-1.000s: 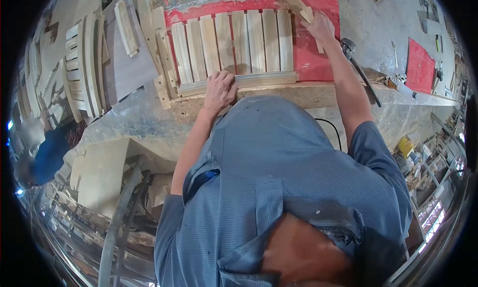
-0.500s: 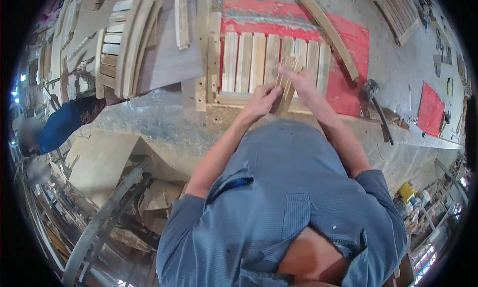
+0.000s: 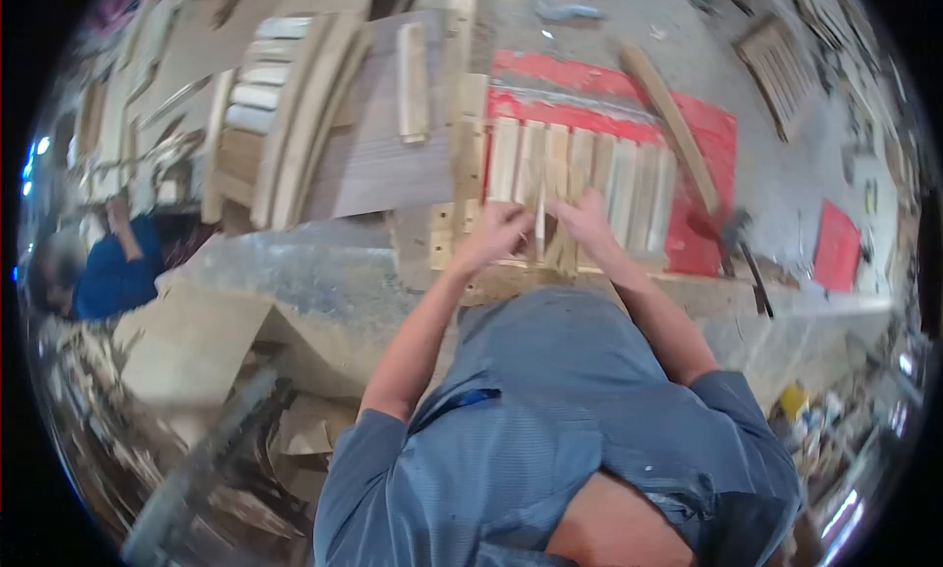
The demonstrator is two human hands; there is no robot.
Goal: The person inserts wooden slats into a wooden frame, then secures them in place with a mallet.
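Observation:
Both my hands are over a row of pale wooden slats [image 3: 621, 189] lying side by side on a red sheet. My left hand [image 3: 499, 235] is closed, its curled fingers against the left side of a narrow wooden slat [image 3: 540, 218]. From the other side, my right hand [image 3: 586, 225] reaches in with fingers bent and pressed together around slat wood. Motion blur hides exactly where the fingertips meet the wood. The lower ends of the slats lie near my body, by a wooden edge strip.
A hammer [image 3: 748, 257] lies right of the red sheet [image 3: 702, 243]. A long wooden bar [image 3: 673, 125] crosses the sheet's upper right. On the left are a slatted frame [image 3: 312, 125] and a brown board [image 3: 393, 179]. Another person [image 3: 118, 267] is at far left.
My hands have moved apart, the left one to the left of the narrow slat. The slats they held together above the row now sit lower among it. The view has shifted.

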